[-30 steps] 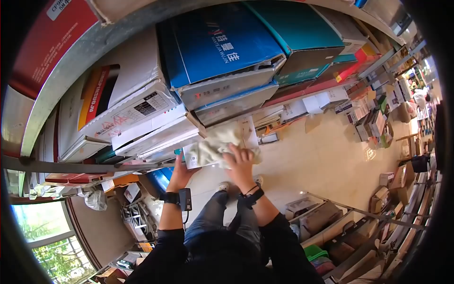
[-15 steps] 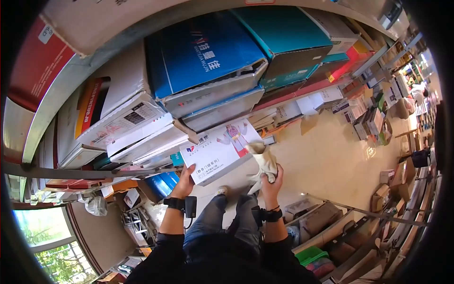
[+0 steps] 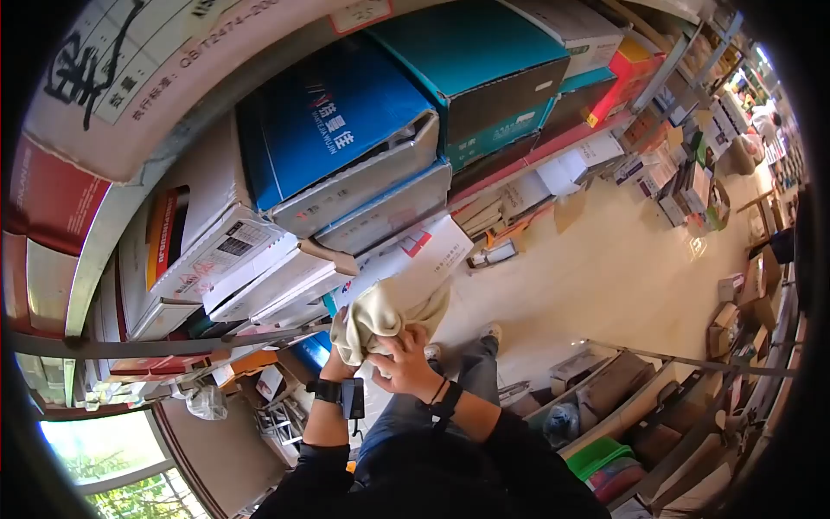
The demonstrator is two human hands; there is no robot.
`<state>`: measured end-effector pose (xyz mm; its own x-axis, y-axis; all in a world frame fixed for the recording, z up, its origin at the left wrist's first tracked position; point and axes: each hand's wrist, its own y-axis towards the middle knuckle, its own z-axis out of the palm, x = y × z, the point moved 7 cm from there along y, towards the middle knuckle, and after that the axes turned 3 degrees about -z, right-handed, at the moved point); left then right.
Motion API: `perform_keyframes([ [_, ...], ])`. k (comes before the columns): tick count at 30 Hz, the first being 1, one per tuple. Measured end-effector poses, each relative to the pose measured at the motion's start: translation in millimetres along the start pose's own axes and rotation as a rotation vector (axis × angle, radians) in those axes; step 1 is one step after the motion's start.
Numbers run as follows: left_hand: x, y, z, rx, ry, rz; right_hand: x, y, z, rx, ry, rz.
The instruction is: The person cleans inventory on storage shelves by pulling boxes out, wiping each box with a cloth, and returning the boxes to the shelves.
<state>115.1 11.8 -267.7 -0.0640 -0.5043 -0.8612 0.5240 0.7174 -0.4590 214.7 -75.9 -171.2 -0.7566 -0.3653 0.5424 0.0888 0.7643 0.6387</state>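
A crumpled cream cloth (image 3: 376,316) is bunched between my two hands, one end hanging to the right. My left hand (image 3: 338,362) grips it from the left, its fingers mostly covered by the folds. On the near right side, my right hand (image 3: 405,363) presses bent, partly spread fingers into the cloth and holds it. Just beyond lies a white printed box (image 3: 432,249) with a red patch, at the shelf edge below grey cartons. The cloth hides its near end, and I cannot tell what supports it.
A blue carton (image 3: 333,121) and a teal carton (image 3: 471,65) stand stacked on the shelf ahead. A metal rail (image 3: 181,348) crosses at left. At lower right is a low rack holding a brown case (image 3: 614,387) and a green basket (image 3: 598,456).
My left hand has let go of the white box, which now lies farther off and turned round. My right hand has brought the cream cloth left to my left hand. The view has shifted.
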Motion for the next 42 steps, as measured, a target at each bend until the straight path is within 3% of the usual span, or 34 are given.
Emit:
perform_keyframes([
  [1,1,-4,9,-0.039,-0.611,-0.248,3,2,2,-0.021,0.004,-0.011],
  [3,4,-3,2,-0.025,-0.426,-0.252,-3,6,3,-0.041,-0.003,-0.021],
  [5,-20,-9,27,0.046,-0.578,-0.217,-16,10,-2,-0.089,-0.072,-0.054],
  [6,-6,-2,22,0.028,-0.625,-0.316,-31,15,-12,-0.151,-0.069,0.007],
  [11,-2,-2,22,0.086,-0.5,-0.346,-144,19,-67,-0.638,-0.018,0.464],
  [12,-2,-2,25,0.082,-0.504,-0.358,-156,18,-67,-0.648,-0.018,0.469],
  [14,-2,0,30,0.119,-0.518,-0.366,-202,0,-45,-0.79,0.666,0.834],
  [15,0,-2,34,0.148,-0.546,-0.375,-199,4,-47,-0.796,0.67,0.839],
  [17,2,-4,37,0.117,-0.533,-0.381,-195,4,-23,-0.977,1.338,1.038],
  [19,0,-3,39,0.103,-0.518,-0.332,-192,0,-14,-0.937,1.327,1.029],
  [21,0,-4,45,0.118,-0.517,-0.339,-177,-12,17,-0.898,1.643,1.057],
  [23,-7,-7,55,-0.002,-0.475,-0.345,-157,-58,87,-0.483,2.594,0.07],
  [24,-9,-7,59,0.001,-0.467,-0.343,-135,-62,78,-0.486,2.594,0.059],
  [27,-13,-8,55,-0.019,-0.478,-0.355,-71,-60,52,-0.242,1.482,0.994],
  [28,-10,-8,55,0.025,-0.476,-0.362,-69,-65,60,-0.439,1.816,1.154],
  [31,0,-10,51,0.004,-0.479,-0.372,-101,-65,61,-0.479,1.795,1.275],
  [33,6,-6,49,0.182,-0.568,-0.344,-136,-27,30,-0.595,1.535,1.097],
  [35,4,-9,54,0.122,-0.546,-0.343,-195,-21,58,-0.621,1.836,0.969],
  [38,7,-8,61,0.092,-0.575,-0.339,-235,-47,111,-0.562,1.843,0.901],
  [39,8,-7,62,0.119,-0.61,-0.337,-214,-41,99,-0.542,1.85,0.904],
  [41,7,-6,65,0.136,-0.606,-0.286,-144,-34,59,-0.457,1.662,1.074],
  [42,4,-6,69,0.108,-0.587,-0.262,-127,-49,66,-0.486,1.717,1.18],
])
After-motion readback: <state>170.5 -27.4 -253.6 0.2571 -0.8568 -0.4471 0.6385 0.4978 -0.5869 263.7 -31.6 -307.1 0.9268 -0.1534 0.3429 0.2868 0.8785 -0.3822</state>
